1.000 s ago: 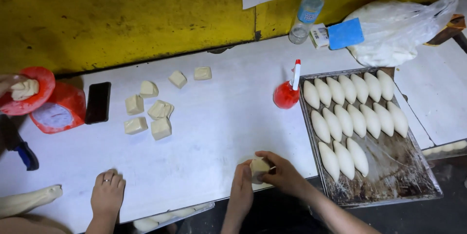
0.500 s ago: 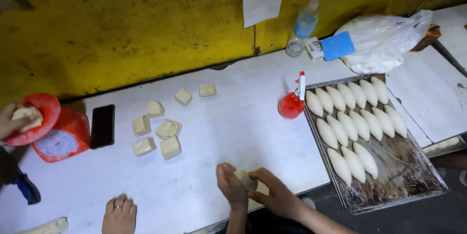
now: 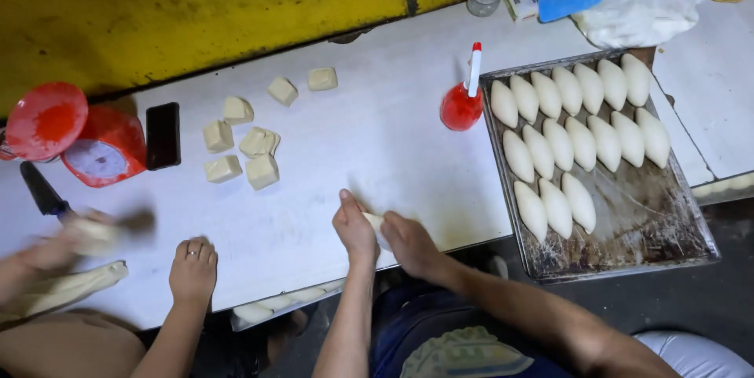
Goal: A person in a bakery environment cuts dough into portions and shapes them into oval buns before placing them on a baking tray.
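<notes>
Head view: left hand (image 3: 355,229) and right hand (image 3: 410,243), fingers clenched around 1 dough piece (image 3: 375,225) at white counter (image 3: 377,134) edge. Beyond: 7 dough cubes (image 3: 261,170), red bottle (image 3: 462,104), tray (image 3: 660,213) of 15 rolls (image 3: 581,120). Co-worker's hand (image 3: 192,268) leftward.

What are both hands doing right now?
Left hand: closed over the dough piece on the white table.
Right hand: cupped on the same dough piece.

Open table ahead of the hands, clutter to either side

Beyond the left hand (image 3: 355,229) and right hand (image 3: 410,244) the white table (image 3: 377,134) lies bare up to the yellow wall; right of them a red bottle (image 3: 461,103) and baking tray (image 3: 667,229) block, left a co-worker's hand (image 3: 192,268) and dough cubes (image 3: 243,146).
</notes>
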